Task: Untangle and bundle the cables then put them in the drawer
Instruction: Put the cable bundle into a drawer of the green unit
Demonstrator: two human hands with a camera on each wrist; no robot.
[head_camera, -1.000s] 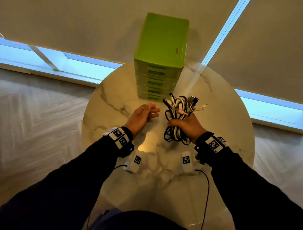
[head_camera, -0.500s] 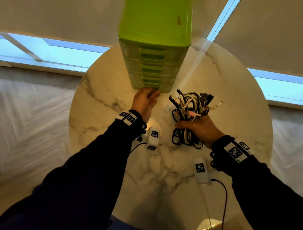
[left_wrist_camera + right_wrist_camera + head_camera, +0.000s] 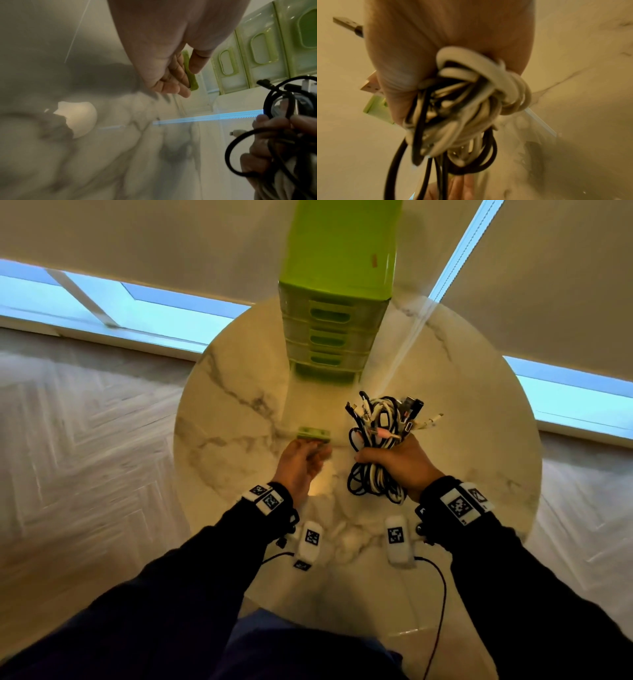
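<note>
Half a second earlier the left hand [image 3: 300, 462] had been up against the bottom of the green drawer unit [image 3: 337, 285]; now it sat well back from that unit, toward the person, and the bottom drawer [image 3: 313, 434] had come out with it. From the left wrist view the fingers [image 3: 173, 79] lay under the green front lip and the thumb pressed on its far side, so the hand pinched the drawer's handle edge. Between that lip and the unit, the drawer's pale, see-through body stretched across the marble table [image 3: 222, 419], and the dark slot at the unit's base stood open. The three drawers above it looked closed.

On the other side, the right hand [image 3: 402, 463] had its fingers curled tight round the cable bundle [image 3: 380, 426], black and white cords looped together, plugs sticking out toward the unit and loose loops hanging on the person's side of the fist. It hovered just beside the pulled-out drawer, on the drawer's right, clear of the unit. The bundle's place against the unit seemed little changed; part of the apparent shift was the head camera moving.

I judged the untangling and bundling finished and the opening step about done. What remained was carrying the bundle left over the open drawer, dropping it in, tucking stray loops below the rim, then pushing the drawer home
</note>
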